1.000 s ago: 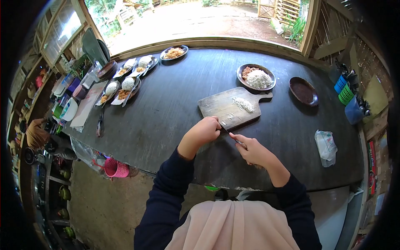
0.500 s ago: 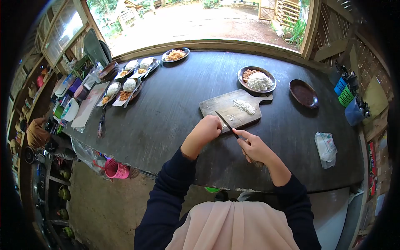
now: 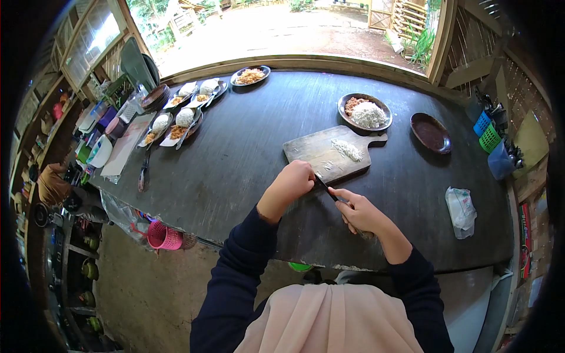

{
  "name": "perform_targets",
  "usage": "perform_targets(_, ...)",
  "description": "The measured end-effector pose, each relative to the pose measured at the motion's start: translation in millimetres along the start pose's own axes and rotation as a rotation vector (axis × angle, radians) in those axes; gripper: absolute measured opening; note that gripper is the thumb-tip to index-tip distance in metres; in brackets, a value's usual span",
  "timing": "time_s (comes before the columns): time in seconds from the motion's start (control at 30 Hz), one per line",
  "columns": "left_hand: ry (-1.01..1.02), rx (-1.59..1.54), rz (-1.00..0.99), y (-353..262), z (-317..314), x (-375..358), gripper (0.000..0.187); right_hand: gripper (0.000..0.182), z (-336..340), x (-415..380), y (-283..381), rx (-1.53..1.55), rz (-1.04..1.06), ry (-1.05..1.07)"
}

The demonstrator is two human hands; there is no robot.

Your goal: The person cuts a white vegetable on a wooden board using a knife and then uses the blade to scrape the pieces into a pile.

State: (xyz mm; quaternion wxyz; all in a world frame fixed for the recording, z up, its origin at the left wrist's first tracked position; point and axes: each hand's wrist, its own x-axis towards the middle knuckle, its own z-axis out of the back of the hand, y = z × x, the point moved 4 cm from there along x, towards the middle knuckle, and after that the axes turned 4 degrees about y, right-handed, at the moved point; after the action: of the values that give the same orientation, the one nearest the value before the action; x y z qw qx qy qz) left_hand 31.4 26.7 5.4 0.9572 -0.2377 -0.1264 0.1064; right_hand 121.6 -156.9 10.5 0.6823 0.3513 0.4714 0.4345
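My right hand (image 3: 361, 212) grips the handle of a knife (image 3: 327, 189), whose blade points up and left to the fingers of my left hand (image 3: 296, 179). My left hand is closed at the near edge of the wooden cutting board (image 3: 307, 144); whatever its curled fingers hold is hidden. Thin white slivers (image 3: 346, 149) lie in a small heap on the board, with a few loose ones nearer my left hand. Just beyond the board stands a brown plate (image 3: 388, 115) with a mound of white shreds (image 3: 368, 115) and a reddish-brown food (image 3: 355, 105).
A bare brown plate (image 3: 430, 133) stands right of the board, and a plastic packet (image 3: 461, 212) lies nearer me. Utensil baskets (image 3: 489, 138) line the right edge. Several plates of rice (image 3: 185, 117) and a plate of orange shreds (image 3: 250, 76) are at the back left.
The knife blade has dropped back toward me, and its tip is now beside my left fingers instead of over the board. My left hand stays closed in nearly the same place.
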Motion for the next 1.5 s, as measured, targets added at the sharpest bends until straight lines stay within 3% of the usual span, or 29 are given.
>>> perform_targets(0.87, 0.022, 0.040, 0.056, 0.5, -1.9, 1.3, 0.019, 0.045, -6.2, 6.4, -4.9, 0.044, 0.025, 0.014)
perform_targets(1.23, 0.027, 0.007, 0.037, -5.3, -1.4, 0.8, 0.016, 0.046, -4.4, 13.2, -4.7, 0.250, 0.067, -0.018)
perform_targets(1.5, 0.016, 0.017, 0.019, -1.3, -3.7, 0.6, 0.016, 0.045, -4.1, 5.7, -4.8, 0.128, 0.040, -0.019)
